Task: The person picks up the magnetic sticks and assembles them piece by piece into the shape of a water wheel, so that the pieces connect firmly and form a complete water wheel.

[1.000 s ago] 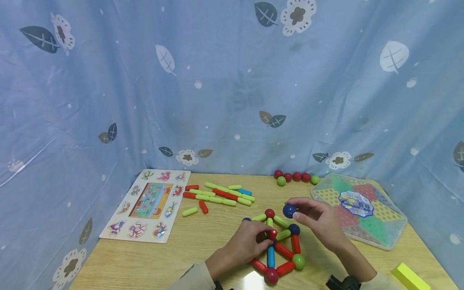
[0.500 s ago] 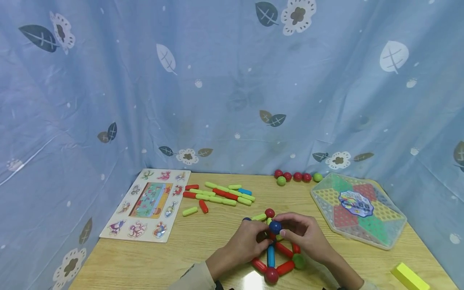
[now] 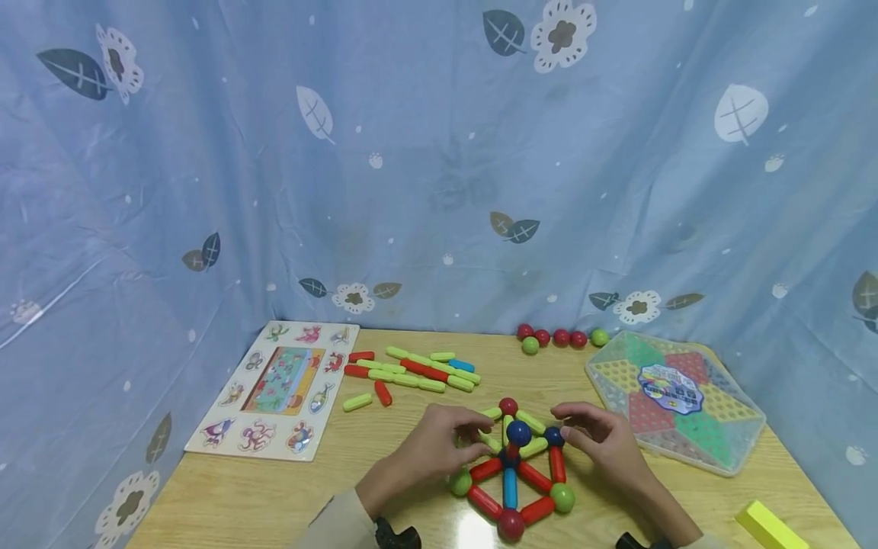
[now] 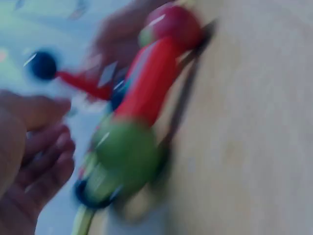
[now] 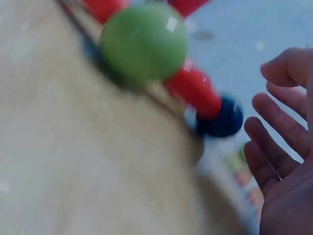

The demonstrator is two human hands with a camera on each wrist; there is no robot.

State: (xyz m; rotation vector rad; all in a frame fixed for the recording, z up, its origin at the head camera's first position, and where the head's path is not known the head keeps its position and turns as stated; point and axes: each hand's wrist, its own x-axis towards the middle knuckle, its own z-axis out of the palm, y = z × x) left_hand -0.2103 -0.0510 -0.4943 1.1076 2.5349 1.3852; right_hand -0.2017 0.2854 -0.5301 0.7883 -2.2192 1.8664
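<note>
On the wooden table [image 3: 226,496], a low frame of rods and balls [image 3: 510,488] is lying before the person. The left hand [image 3: 434,442] is poised just beside it, fingers parted and pinching nothing; the right hand [image 3: 605,442] is poised across from it, likewise spread and bare. From the middle, a red rod [image 3: 513,451] is standing up, a blue ball [image 3: 519,433] sitting on top. Capping that rod looks like the step in hand, seemingly done; the next move is probably calling for care around that post.
</note>
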